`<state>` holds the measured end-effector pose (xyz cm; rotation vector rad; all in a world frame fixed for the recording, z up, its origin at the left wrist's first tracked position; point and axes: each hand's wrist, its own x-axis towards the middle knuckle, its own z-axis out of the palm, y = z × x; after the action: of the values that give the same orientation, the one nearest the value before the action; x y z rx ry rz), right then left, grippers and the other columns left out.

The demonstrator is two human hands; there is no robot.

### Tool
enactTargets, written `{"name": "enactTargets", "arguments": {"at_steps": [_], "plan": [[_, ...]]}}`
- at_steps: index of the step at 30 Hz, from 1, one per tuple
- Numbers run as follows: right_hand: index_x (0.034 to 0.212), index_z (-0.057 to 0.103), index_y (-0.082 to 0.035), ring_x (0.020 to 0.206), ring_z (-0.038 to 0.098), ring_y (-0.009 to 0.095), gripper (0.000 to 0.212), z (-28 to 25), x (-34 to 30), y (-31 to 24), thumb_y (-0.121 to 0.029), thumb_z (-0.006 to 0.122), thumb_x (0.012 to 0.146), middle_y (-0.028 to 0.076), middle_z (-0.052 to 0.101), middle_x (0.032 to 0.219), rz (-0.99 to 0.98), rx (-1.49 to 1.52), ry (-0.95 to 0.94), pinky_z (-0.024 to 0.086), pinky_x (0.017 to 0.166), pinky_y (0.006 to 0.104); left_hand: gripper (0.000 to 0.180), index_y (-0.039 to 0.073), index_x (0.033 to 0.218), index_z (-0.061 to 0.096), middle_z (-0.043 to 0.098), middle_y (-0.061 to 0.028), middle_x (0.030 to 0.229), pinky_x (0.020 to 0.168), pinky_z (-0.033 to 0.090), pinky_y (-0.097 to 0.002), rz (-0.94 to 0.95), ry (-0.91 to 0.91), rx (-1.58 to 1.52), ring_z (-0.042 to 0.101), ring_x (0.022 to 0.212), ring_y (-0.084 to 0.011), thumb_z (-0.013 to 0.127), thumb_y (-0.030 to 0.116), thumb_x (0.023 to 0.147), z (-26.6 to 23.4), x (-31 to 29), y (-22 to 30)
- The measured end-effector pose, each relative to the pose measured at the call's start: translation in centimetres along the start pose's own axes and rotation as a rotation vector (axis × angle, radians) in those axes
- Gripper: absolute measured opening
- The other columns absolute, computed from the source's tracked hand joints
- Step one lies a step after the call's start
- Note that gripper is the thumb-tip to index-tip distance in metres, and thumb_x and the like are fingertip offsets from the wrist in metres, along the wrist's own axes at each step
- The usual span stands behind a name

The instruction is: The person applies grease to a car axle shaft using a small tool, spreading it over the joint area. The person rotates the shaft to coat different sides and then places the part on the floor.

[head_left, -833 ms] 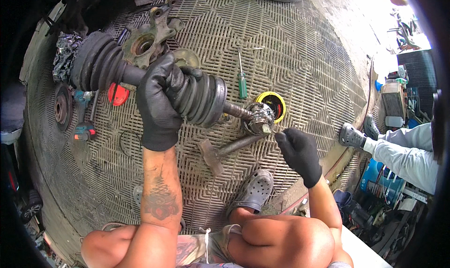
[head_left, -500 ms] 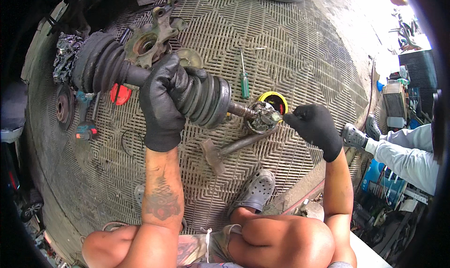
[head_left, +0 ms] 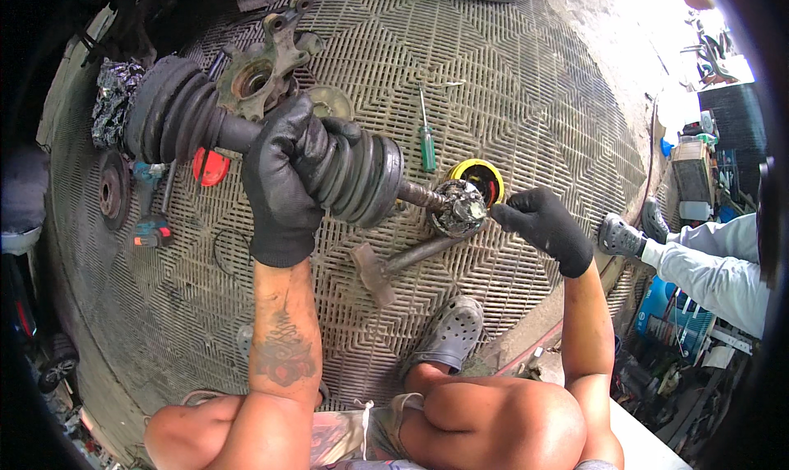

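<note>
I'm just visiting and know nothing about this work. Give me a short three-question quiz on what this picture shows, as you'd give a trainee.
1. True or false: the left hand grips the drive shaft beside a ribbed rubber boot.
2. What does the right hand touch? A) the greasy joint at the shaft's end B) the hammer C) the green-handled screwdriver
3. What colour are both gloves?

Key: 1 true; 2 A; 3 black.

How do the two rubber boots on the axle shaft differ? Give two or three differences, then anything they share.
The left boot is free and fully visible; the right boot is gripped by the left hand. The left boot sits farther from the greasy joint; the right boot sits next to it. Both are black, ribbed and conical.
</note>
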<state>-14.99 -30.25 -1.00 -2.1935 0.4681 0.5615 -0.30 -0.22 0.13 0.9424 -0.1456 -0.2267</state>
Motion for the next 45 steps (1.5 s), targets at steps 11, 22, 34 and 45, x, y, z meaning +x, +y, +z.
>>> {"name": "enactTargets", "arguments": {"at_steps": [11, 22, 34, 45], "plan": [[0.074, 0.068, 0.002, 0.049, 0.040, 0.012, 0.041, -0.8, -2.5, -0.5, -0.035, 0.073, 0.091, 0.010, 0.044, 0.052, -0.004, -0.045, 0.106, 0.039, 0.049, 0.0358, 0.027, 0.003, 0.084, 0.059, 0.064, -0.0074, 0.079, 0.078, 0.056, -0.0337, 0.001, -0.016, -0.020, 0.068, 0.077, -0.0204, 0.045, 0.016, 0.104, -1.5, 0.0, -0.2], [0.076, 0.074, -0.002, 0.057, 0.062, 0.038, 0.044, -1.2, 1.9, -4.1, -0.045, 0.071, 0.083, 0.022, 0.061, 0.063, -0.126, -0.445, 0.045, 0.050, 0.059, 0.0449, 0.027, 0.000, 0.089, 0.062, 0.069, -0.0147, 0.084, 0.081, 0.055, -0.0349, 0.008, -0.054, 0.000, 0.067, 0.077, -0.0226, 0.047, 0.017, 0.103, -1.2, -0.2, -0.4], [0.073, 0.071, 0.000, 0.050, 0.051, 0.014, 0.041, -3.1, -0.7, -1.4, -0.037, 0.073, 0.091, 0.009, 0.060, 0.057, -0.036, -0.193, -0.103, 0.044, 0.054, 0.0339, 0.028, 0.000, 0.090, 0.060, 0.069, -0.0166, 0.083, 0.080, 0.055, -0.0360, 0.007, -0.076, 0.001, 0.067, 0.077, -0.0225, 0.045, 0.018, 0.104, -2.2, -0.6, -0.1], [0.080, 0.073, 0.001, 0.062, 0.050, 0.006, 0.036, -2.6, -1.0, 2.8, -0.032, 0.071, 0.095, -0.002, 0.060, 0.065, 0.044, -0.017, -0.048, 0.043, 0.058, 0.0283, 0.020, 0.004, 0.086, 0.057, 0.067, -0.0118, 0.079, 0.078, 0.055, -0.0345, -0.029, -0.033, -0.064, 0.066, 0.075, -0.0221, 0.050, 0.014, 0.101, -1.6, -0.6, 0.2]]}}
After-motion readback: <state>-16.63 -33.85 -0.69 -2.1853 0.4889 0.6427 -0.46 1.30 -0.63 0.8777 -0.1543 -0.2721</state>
